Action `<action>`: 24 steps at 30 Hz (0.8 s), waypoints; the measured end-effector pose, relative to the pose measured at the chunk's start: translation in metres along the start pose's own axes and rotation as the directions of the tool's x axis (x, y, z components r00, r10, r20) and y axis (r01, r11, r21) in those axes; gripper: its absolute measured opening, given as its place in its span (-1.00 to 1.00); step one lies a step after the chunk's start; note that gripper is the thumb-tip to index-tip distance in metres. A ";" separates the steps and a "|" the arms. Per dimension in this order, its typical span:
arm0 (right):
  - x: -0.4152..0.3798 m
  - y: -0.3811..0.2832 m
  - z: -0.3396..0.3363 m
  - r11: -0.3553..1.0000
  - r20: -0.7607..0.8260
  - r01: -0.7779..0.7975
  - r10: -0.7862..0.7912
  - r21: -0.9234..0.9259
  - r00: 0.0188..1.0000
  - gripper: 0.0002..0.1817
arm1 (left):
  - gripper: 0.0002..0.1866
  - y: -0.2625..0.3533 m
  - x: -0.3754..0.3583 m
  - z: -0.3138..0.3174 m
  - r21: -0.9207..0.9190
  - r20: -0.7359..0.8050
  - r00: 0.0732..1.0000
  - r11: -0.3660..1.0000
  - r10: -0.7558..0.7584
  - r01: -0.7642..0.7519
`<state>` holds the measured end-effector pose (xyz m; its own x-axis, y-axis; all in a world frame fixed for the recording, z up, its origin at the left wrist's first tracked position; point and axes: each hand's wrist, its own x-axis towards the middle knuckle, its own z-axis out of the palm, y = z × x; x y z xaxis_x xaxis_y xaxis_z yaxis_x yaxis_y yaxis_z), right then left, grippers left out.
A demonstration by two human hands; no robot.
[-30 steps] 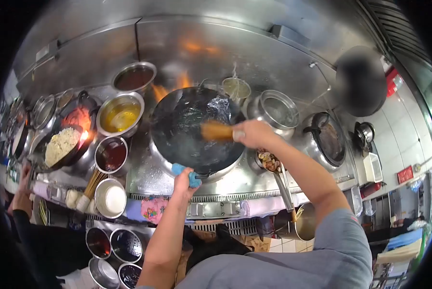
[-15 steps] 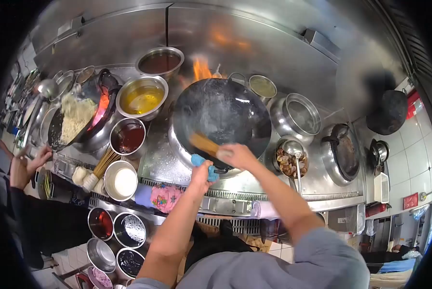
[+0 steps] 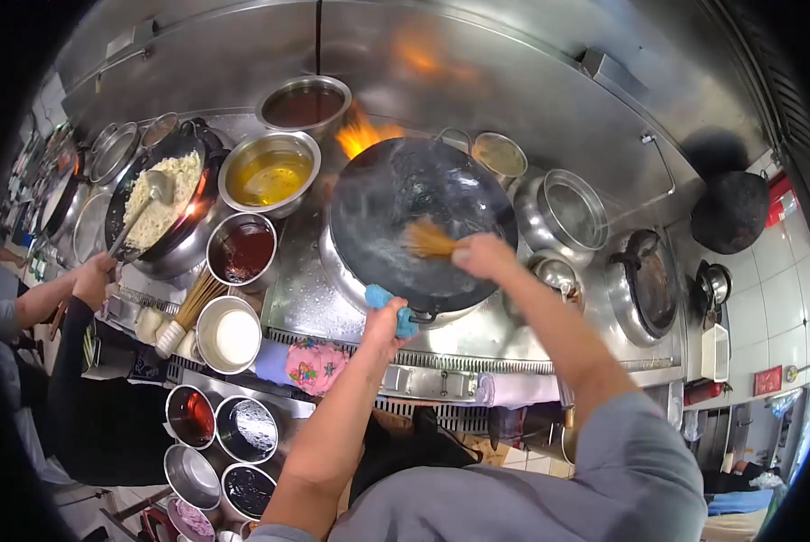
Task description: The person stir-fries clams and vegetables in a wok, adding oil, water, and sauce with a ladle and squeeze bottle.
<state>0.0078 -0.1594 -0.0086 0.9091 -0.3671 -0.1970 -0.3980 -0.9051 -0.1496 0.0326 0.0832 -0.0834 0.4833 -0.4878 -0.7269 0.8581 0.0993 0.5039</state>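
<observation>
A large dark wok [image 3: 405, 194] sits tilted over the burner ring in front of me, its inside wet and a little steamy. My left hand [image 3: 387, 323] is closed around a blue cloth [image 3: 379, 296] at the wok's near rim, beside the small loop handle. In my right hand [image 3: 482, 256] is the butt of a bamboo wok brush [image 3: 430, 240], and its bristles rest on the wok's inner surface. Orange flames [image 3: 361, 135] rise behind the wok's far left edge.
Left of the wok stand a bowl of yellow oil [image 3: 269, 181], a pot of dark red sauce [image 3: 242, 251] and a pot of white powder [image 3: 229, 334]. A co-worker's hands [image 3: 93, 275] work a ladle in a wok of rice [image 3: 165, 203]. A steel pot [image 3: 567, 212] is at right.
The brush has swept right and farther into the wok with my right hand. My left hand stays on the cloth at the rim. The co-worker's rice, tossed earlier, is now under a ladle.
</observation>
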 end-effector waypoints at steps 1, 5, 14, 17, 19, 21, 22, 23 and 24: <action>0.004 0.003 -0.027 0.992 0.013 -0.022 0.024 -0.122 1.000 -0.64 | -0.79 0.000 -0.001 0.001 -0.004 -0.014 1.000 1.000 0.004 -0.004; 0.091 -0.017 0.012 0.971 -0.342 -0.183 0.226 0.155 0.912 -0.72 | -0.79 0.000 0.001 -0.001 -0.023 0.010 1.000 0.999 -0.023 0.023; -0.063 0.008 -0.011 0.976 0.117 0.057 -0.083 0.211 0.990 -0.57 | -0.56 0.017 -0.024 0.008 0.031 0.091 0.987 0.991 -0.130 0.128; -0.054 0.096 -0.068 0.959 0.187 -0.013 0.068 -0.282 0.980 -0.63 | -0.60 0.009 -0.001 0.003 0.062 0.063 0.983 0.984 -0.174 0.170; -0.048 0.142 -0.064 0.923 -0.282 -0.363 0.385 0.130 0.879 -0.58 | -0.68 0.002 0.023 -0.003 0.041 0.115 0.975 0.982 -0.188 0.185; -0.062 0.142 -0.069 0.879 -0.425 -0.428 0.477 0.212 0.770 -0.56 | -0.76 -0.008 0.039 -0.003 -0.056 0.116 0.988 0.992 -0.103 0.110; -0.079 0.137 -0.067 0.809 -0.376 -0.343 0.541 0.478 0.752 -0.55 | -0.78 -0.011 0.040 -0.007 -0.047 0.119 0.993 0.999 -0.020 0.026; -0.095 0.133 -0.065 0.669 -0.316 -0.232 0.591 0.706 0.742 -0.55 | -0.80 -0.014 0.037 -0.004 -0.056 0.092 0.996 0.998 -0.013 0.018; -0.104 0.138 -0.058 0.622 -0.240 -0.243 0.589 0.745 0.772 -0.52 | -0.81 -0.019 0.031 -0.003 -0.031 0.100 0.994 0.999 0.040 -0.037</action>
<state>-0.1348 -0.2579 0.0472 0.4966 -0.8679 -0.0075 -0.5600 -0.3138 -0.7668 0.0316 0.0686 -0.1166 0.4976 -0.5680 -0.6555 0.8443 0.1440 0.5161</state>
